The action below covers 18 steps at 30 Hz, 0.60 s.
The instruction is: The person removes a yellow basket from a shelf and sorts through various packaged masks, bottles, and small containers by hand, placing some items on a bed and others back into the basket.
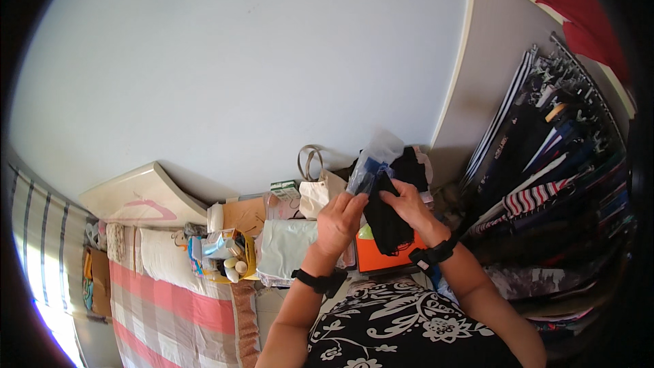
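Note:
In front of my body, my left hand (341, 217) pinches the lower end of a clear plastic bag (378, 151) with something blue in it. My right hand (407, 203) grips a black folded cloth item (386, 225) with a frayed or fringed lower end. The top of the black cloth meets the bag between my hands; whether the two are joined cannot be told. Below the cloth lies an orange flat box or folder (370, 258). Dark clothing (413, 166) is piled behind my hands.
To the left are a pale green folded cloth (286, 248), a cream tote bag (319, 194), a yellow basket (250, 260) of bottles and a bed with a checked cover (173, 306). Clothes on hangers (541, 148) fill the right side, below a shelf with red fabric (577, 5).

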Tool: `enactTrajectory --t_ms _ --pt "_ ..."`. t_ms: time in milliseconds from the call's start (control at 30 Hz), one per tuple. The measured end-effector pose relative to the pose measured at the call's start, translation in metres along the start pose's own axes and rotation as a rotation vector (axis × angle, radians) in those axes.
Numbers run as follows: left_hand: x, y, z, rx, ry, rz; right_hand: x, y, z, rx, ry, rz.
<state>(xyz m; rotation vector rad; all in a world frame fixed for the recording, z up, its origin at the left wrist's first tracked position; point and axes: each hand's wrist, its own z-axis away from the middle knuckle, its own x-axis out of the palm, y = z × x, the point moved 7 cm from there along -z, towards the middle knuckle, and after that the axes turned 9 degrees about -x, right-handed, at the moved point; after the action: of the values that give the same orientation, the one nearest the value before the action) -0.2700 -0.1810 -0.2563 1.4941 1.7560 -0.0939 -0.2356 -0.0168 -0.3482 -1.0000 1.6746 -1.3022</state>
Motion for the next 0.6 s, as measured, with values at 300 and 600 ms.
enactTrajectory --t_ms 300,600 --pt "0.032 -0.011 0.015 -0.181 -0.129 0.071 -0.020 0.015 -0.007 0.053 0.408 -0.925" --pt "0.042 0.019 0.002 -0.365 -0.361 0.581 -0.069 0.054 0.006 -0.133 0.649 -0.150"
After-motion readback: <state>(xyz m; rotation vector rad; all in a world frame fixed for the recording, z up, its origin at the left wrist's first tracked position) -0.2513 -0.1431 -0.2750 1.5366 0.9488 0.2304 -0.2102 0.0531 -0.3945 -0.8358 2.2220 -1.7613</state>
